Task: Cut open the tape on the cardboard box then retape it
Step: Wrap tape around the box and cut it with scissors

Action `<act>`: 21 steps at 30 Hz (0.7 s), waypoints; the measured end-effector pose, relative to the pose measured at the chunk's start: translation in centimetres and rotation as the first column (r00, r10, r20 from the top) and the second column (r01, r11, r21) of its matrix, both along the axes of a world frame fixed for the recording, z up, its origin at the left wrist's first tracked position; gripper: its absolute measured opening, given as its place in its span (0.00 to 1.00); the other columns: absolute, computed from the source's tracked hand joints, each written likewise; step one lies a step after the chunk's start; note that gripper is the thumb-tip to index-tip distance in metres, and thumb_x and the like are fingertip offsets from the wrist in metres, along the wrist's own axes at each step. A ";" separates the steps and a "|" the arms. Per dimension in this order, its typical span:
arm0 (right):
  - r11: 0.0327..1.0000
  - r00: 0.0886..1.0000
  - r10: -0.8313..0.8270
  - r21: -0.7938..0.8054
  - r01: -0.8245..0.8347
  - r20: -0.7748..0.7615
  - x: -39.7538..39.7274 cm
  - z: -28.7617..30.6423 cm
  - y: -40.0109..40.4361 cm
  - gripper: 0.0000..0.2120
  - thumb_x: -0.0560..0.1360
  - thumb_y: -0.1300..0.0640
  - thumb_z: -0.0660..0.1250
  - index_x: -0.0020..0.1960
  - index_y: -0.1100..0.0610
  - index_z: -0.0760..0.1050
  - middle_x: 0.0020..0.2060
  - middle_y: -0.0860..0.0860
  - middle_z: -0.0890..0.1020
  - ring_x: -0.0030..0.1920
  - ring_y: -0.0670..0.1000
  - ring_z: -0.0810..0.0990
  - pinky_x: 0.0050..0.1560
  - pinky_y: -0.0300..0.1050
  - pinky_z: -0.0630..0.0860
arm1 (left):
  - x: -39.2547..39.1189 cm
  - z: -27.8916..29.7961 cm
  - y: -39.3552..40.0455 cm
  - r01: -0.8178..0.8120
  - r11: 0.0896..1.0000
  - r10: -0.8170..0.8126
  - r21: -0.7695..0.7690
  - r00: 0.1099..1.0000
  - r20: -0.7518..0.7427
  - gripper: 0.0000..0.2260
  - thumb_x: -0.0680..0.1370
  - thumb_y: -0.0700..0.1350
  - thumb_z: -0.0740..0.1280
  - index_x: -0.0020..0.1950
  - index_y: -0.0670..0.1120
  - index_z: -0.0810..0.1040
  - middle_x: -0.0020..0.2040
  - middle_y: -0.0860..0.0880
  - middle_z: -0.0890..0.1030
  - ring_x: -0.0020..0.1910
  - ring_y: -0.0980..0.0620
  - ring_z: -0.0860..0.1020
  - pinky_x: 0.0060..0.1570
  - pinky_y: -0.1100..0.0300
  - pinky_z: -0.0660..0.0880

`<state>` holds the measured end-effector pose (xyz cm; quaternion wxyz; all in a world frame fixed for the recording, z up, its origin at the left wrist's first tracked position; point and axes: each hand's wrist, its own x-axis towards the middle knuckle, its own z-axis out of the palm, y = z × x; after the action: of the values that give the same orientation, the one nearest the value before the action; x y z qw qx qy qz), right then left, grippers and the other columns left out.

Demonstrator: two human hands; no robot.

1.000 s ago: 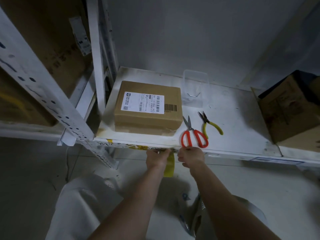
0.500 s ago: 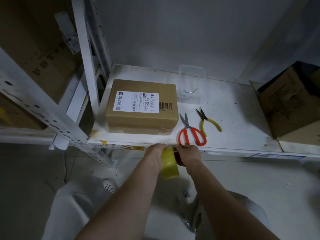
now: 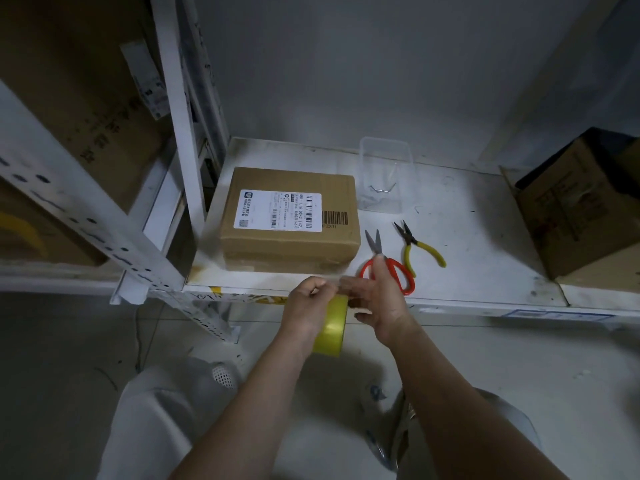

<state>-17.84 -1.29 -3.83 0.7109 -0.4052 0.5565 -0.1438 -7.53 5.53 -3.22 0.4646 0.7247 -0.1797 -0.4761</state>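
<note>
Container (image 3: 385, 174) with small metal bits; left hand (image 3: 308, 306), right hand (image 3: 377, 299) gripping tape roll (image 3: 332, 327).

I'm in a storeroom: white perforated metal shelving (image 3: 104, 233), stacked brown cardboard cartons (image 3: 571, 209), bare grey wall (image 3: 346, 64).

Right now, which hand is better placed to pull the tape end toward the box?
Right, probably. The right hand pinches at the top of the yellow tape roll, nearest the scissors. The left hand grips the roll, anchoring it in front of the cardboard box.
</note>
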 end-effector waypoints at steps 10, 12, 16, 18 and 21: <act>0.950 0.997 -0.046 -0.306 0.064 0.064 0.7 3.7 0.2 0.06 0.69 0.65 0.72 0.37 0.56 0.79 0.28 0.44 0.82 0.31 0.40 0.77 0.40 0.35 0.70 | 0.1 2.0 1.8 0.040 0.985 -0.027 -0.169 0.996 0.082 0.06 0.77 0.44 0.66 0.40 0.48 0.79 0.36 0.49 0.77 0.36 0.51 0.72 0.36 0.60 0.67; 0.926 0.996 -0.058 -0.369 0.079 0.067 0.9 4.3 0.1 0.07 0.70 0.66 0.72 0.36 0.56 0.79 0.29 0.44 0.82 0.31 0.38 0.78 0.38 0.32 0.72 | -0.3 2.8 1.8 -0.011 0.988 0.016 -0.155 1.000 0.026 0.03 0.75 0.46 0.69 0.47 0.48 0.80 0.41 0.50 0.79 0.40 0.53 0.75 0.39 0.62 0.70; 0.879 0.988 -0.118 -0.453 0.149 0.097 1.5 4.8 -0.1 0.10 0.70 0.68 0.71 0.34 0.56 0.79 0.30 0.45 0.82 0.35 0.43 0.79 0.40 0.35 0.75 | -0.8 4.0 1.0 -0.083 0.993 0.060 -0.089 0.971 -0.233 0.15 0.71 0.44 0.75 0.55 0.45 0.77 0.49 0.45 0.81 0.44 0.50 0.80 0.42 0.60 0.75; 0.860 0.981 -0.176 -0.472 0.195 0.086 1.4 4.9 -0.7 0.10 0.70 0.67 0.71 0.33 0.55 0.79 0.30 0.45 0.82 0.35 0.45 0.79 0.45 0.44 0.77 | -0.7 4.5 0.7 -0.090 0.993 0.061 -0.073 0.943 -0.326 0.22 0.67 0.44 0.77 0.58 0.42 0.76 0.52 0.42 0.82 0.45 0.47 0.81 0.39 0.58 0.77; 0.825 0.982 -0.186 -0.539 0.174 0.032 1.1 5.3 -2.1 0.09 0.70 0.66 0.71 0.34 0.55 0.79 0.32 0.48 0.82 0.35 0.45 0.79 0.51 0.51 0.79 | -0.6 4.5 0.2 -0.135 0.989 0.105 -0.058 0.926 -0.362 0.24 0.67 0.41 0.75 0.61 0.45 0.72 0.54 0.44 0.80 0.44 0.47 0.80 0.38 0.57 0.76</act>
<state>-16.70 -3.35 1.51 0.5455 -0.5358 0.5372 -0.3560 -8.11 5.78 1.24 0.5472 0.6156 -0.0668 -0.5631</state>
